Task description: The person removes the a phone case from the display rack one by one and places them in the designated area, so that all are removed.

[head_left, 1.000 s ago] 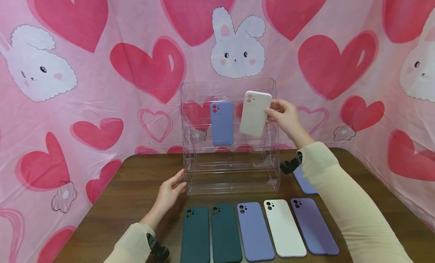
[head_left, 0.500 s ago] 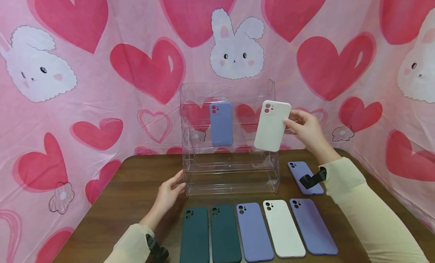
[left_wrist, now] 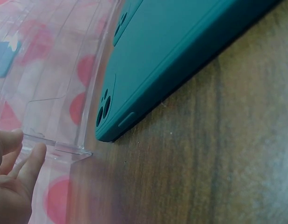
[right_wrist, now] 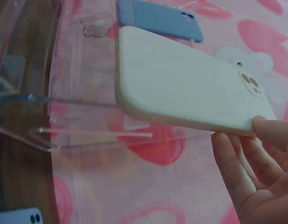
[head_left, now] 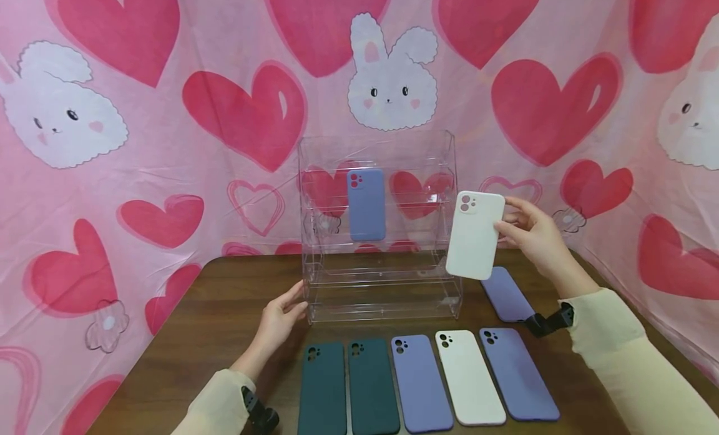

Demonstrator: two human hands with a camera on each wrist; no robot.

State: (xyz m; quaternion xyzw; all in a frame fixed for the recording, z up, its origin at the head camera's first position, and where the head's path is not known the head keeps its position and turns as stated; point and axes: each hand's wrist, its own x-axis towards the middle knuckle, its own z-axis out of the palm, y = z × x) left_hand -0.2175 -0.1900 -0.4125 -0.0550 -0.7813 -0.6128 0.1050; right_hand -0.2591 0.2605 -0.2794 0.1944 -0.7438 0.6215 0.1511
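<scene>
My right hand (head_left: 533, 238) pinches a cream-white phone case (head_left: 475, 235) by its right long edge, thumb in front. The case is upright and slightly tilted, just right of a clear tiered display rack (head_left: 382, 311). A blue phone case (head_left: 367, 204) stands upright on an upper tier of that rack. In the right wrist view the cream case (right_wrist: 181, 84) fills the middle, with the blue case (right_wrist: 158, 18) behind. With fairly straight fingers my left hand (head_left: 279, 319) touches the rack's lower left edge; the left wrist view shows its fingertips (left_wrist: 37, 151) at the clear panel.
Along the table front lie several phone cases: dark green (head_left: 322, 391), another dark green (head_left: 374, 391), lilac (head_left: 422, 388), white (head_left: 472, 382) and purple (head_left: 522, 379). One more lilac case (head_left: 508, 298) lies right of the rack, partly covered. A pink heart-print cloth hangs behind.
The right hand has carried the cream case rightward and down, from in front of the rack's upper tier to beside its right edge. My left hand has stayed at the rack.
</scene>
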